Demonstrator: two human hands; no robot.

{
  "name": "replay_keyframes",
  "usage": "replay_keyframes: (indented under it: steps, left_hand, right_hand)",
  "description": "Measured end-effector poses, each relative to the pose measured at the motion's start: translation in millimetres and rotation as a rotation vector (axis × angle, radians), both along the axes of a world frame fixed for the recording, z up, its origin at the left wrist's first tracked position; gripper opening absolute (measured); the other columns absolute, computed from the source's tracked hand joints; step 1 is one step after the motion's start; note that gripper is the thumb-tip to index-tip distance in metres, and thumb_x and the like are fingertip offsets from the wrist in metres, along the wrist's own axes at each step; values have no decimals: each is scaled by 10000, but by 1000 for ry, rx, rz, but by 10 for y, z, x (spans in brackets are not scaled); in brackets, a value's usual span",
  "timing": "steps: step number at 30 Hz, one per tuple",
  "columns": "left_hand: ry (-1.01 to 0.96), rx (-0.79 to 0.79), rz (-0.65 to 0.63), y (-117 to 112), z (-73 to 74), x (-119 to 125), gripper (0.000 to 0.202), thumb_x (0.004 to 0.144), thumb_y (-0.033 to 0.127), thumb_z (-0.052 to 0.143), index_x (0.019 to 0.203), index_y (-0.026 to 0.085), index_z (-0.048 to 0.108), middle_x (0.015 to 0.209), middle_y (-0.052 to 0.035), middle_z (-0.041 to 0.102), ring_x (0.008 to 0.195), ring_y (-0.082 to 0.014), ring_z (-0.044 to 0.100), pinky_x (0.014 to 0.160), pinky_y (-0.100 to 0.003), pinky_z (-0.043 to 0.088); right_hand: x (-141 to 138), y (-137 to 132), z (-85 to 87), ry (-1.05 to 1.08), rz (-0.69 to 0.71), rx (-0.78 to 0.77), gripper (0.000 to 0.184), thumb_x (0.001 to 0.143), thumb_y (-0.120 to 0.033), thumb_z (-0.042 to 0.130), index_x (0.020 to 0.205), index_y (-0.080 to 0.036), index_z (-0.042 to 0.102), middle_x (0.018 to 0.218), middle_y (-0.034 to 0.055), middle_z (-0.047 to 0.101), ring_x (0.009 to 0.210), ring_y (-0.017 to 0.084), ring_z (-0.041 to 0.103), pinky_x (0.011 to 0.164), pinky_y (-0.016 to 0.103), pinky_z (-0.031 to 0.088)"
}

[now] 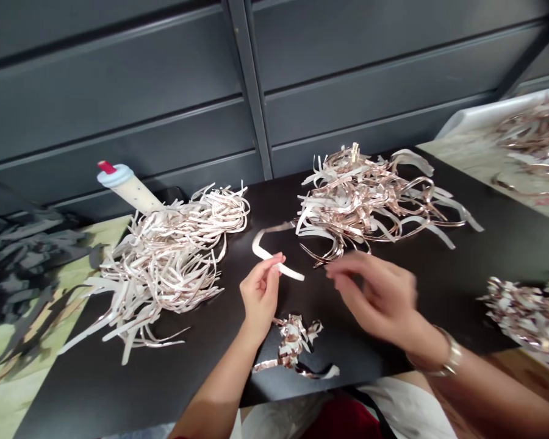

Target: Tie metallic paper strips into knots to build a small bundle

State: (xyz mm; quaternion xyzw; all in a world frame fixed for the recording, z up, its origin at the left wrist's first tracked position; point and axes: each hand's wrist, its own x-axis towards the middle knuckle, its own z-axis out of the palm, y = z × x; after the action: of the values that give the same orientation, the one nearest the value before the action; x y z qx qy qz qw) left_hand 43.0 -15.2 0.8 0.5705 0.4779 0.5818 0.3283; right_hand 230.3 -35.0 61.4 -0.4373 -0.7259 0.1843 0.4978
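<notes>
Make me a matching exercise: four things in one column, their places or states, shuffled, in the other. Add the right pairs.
1. left hand
2. right hand
3. cup
4. dark grey scraps

A. has a pale blue lid
B. pinching a white strip
C. far left, on a pale surface
D. shiny band at its wrist

Pairs: 1-B; 2-D; 3-A; 4-C

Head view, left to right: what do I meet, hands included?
Dark grey scraps → pile of pale strips → left hand pinching a white strip → right hand, blurred → shiny scrap pile at the lower right edge.
</notes>
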Motion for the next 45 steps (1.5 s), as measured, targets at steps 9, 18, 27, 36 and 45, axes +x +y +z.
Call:
replay_keyframes:
  steps: [9,18,27,36,45]
  left_hand:
    - [7,-6,122,34,-82,-32,138,831,246,602,920,161,664,925,-69,716,793,-173,693,754,-285,542]
    - [-345,-352,-65,104,-96,45,294,680,252,732,857,177,510,676,42,613,575,-86,599,556,-187,473]
    - [-91,-500,-228,83,-117,42,230,730,364,676,749,137,648,604,-11,656,520,-98,595,519,-191,489]
    - [-17,-382,-73,-11,-100,136,244,762,372,644,784,135,695,659,-45,717,578,-144,675,579,-231,566]
    - [321,-185,-87,12,-94,120,182,794,256,582,732,175,732,690,-35,725,613,-161,673,585,-231,528]
  right_hand:
    - [-318,416,-629,277,455,-818,264,767,-406,605,802,-145,610,638,-8,563,492,75,508,398,169,413]
    - [-318,383,-756,443,379,-810,284,734,-410,656,755,-129,620,563,-30,549,469,62,489,436,180,419]
    - [-203,373,-746,465,308,-723,239,747,-363,646,726,-125,649,551,-11,577,473,75,505,432,182,423]
    - [-209,287,-698,98,112,-171,183,859,-198,543,794,-163,711,675,25,671,566,100,569,548,212,438]
    - [-217,261,-791,-149,98,-83,245,920,-187,449,861,-174,686,786,74,675,718,156,614,695,260,478]
